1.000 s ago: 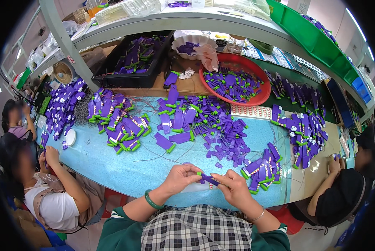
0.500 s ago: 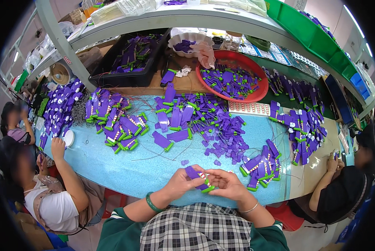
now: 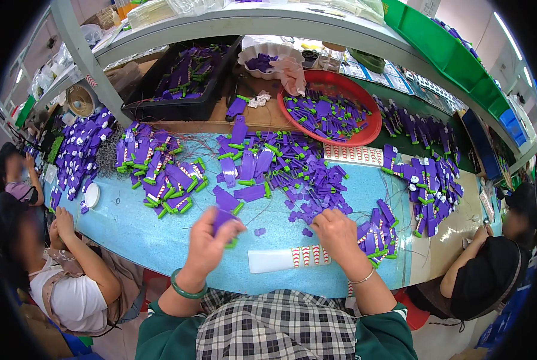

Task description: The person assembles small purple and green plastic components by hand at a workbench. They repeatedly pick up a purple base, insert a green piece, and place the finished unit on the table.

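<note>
My left hand (image 3: 207,243) is closed round a flat purple plastic piece (image 3: 223,221) with a green end; motion blurs both. Farther right, my right hand (image 3: 340,240) reaches to the near edge of a heap of small purple tabs (image 3: 325,204). Its fingertips are bunched together, and what they pinch, if anything, is hidden. Between the hands, on the blue tabletop (image 3: 160,240), lies a white backing strip (image 3: 268,260) with red-and-white chevron stickers at its right end. Beyond my left hand are loose purple pieces (image 3: 250,192) with green ends.
Heaps of striped purple pieces lie left (image 3: 178,183) and right (image 3: 376,234). Behind stand a red basin (image 3: 373,129) and a black tray (image 3: 172,111), beneath a grey shelf (image 3: 232,27). Co-workers sit at left (image 3: 70,282) and right (image 3: 490,270).
My hands have parted. The left moved left with the purple piece, and the right let go of it and went forward to the small tabs. The sticker strip has come into view.
</note>
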{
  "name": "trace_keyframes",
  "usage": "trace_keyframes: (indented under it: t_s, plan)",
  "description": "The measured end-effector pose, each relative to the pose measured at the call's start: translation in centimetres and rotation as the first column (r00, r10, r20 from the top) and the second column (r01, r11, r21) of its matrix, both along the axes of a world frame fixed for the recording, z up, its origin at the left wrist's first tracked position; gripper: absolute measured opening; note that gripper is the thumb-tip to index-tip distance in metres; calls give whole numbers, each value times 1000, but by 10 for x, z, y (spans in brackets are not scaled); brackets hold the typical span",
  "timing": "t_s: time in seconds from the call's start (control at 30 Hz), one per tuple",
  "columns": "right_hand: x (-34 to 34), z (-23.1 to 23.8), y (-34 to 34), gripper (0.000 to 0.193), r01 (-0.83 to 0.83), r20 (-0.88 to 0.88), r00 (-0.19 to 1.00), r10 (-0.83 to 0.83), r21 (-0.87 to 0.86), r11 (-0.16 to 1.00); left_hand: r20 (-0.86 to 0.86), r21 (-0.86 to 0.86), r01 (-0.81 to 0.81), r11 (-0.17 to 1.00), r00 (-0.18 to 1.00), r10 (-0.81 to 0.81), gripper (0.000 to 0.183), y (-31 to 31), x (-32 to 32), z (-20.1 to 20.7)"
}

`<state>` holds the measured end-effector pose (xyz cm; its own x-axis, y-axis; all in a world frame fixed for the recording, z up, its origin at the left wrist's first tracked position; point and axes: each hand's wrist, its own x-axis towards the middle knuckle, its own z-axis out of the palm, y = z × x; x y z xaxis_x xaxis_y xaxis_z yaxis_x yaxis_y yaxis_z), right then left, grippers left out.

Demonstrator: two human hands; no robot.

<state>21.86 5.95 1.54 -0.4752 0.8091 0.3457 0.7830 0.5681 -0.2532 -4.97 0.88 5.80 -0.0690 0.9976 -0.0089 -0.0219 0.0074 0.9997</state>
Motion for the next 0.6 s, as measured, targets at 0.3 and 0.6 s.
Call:
trace_keyframes:
  t_s: [0.3, 0.6]
  plan:
    - [-7, -18, -6, 9, -113, 173, 979, 110, 10, 994, 192, 243, -139, 960, 977, 93, 16, 7, 5, -35]
    - [-3, 3, -28, 5, -600, -692, 285, -664, -669, 439, -65, -129, 352, 927, 930, -362, 14, -3, 59, -61]
